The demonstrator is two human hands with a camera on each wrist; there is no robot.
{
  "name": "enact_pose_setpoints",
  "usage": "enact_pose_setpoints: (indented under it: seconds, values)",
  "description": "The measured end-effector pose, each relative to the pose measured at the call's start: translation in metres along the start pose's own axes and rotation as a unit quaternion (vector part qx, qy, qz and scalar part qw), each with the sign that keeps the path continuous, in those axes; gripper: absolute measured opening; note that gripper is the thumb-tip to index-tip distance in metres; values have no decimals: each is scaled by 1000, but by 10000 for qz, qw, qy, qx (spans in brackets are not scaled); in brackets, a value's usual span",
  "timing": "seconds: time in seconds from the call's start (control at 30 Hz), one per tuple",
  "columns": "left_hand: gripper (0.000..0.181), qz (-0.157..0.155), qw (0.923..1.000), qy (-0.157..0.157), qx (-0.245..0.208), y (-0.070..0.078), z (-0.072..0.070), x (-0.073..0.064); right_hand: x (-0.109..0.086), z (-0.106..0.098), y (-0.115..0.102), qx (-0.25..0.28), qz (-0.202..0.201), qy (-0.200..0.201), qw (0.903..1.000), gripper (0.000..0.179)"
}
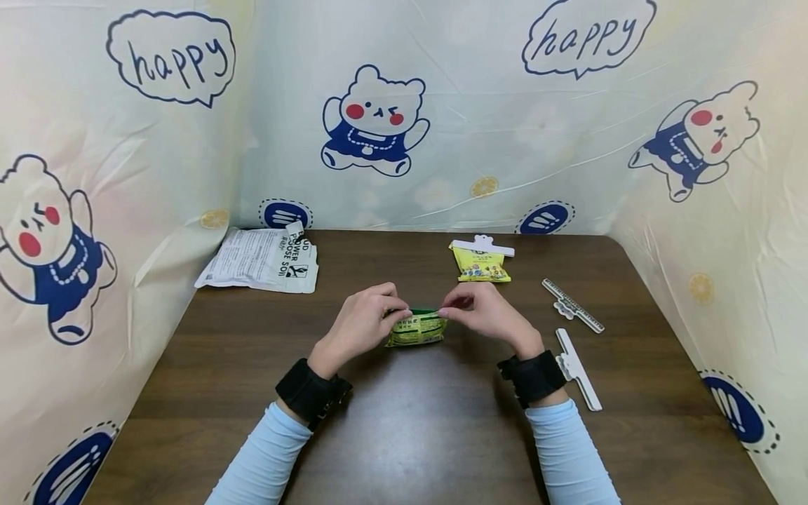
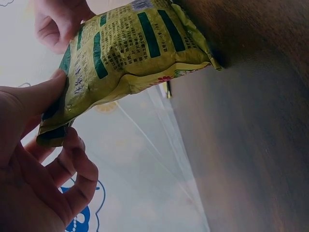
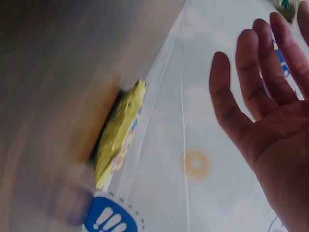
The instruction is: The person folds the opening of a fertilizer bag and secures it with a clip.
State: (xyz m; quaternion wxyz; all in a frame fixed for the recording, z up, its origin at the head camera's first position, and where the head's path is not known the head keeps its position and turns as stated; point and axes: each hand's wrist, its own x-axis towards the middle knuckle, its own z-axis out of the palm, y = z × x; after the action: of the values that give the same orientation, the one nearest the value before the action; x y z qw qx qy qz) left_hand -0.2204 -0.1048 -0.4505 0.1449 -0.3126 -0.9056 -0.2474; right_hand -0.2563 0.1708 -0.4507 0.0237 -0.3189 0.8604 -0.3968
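Note:
A small, plump yellow-green packet (image 1: 416, 330) with dark green bands and printed text is held above the middle of the table. My left hand (image 1: 365, 319) pinches its upper left corner; in the left wrist view the thumb (image 2: 46, 94) presses on the printed face and the fingers lie behind the dark green top edge. At the upper right corner, my right hand (image 1: 489, 314) pinches the edge between thumb and forefinger. The right wrist view shows that hand's other fingers (image 3: 248, 72) extended, with just a bit of the packet (image 3: 286, 7) at the top edge.
Behind stands a yellow packet (image 1: 480, 266) with a white sealing clip (image 1: 482, 246) across its top. Two more clips lie at right, one ruler-marked (image 1: 573, 306), one plain white (image 1: 579, 372). A white soil bag (image 1: 261, 263) rests back left. Printed cloth (image 1: 454, 161) encloses the table.

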Motion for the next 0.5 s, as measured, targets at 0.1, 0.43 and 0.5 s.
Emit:
enact_pose_setpoints:
  seconds: [0.1,0.43,0.5]
  values:
    - [10,-27,10000,-27,-29,0,1,0,-4,-10,5,-38,255,170,9995,7]
    - [10,-93,9998,-136,-69,1,1,-1,-22,-47,27,-1126,1791,850,9737,42]
    - [10,-91,9998,-133,-75,1,1,-1,-27,-53,28,-1268,2282,901,9611,47]
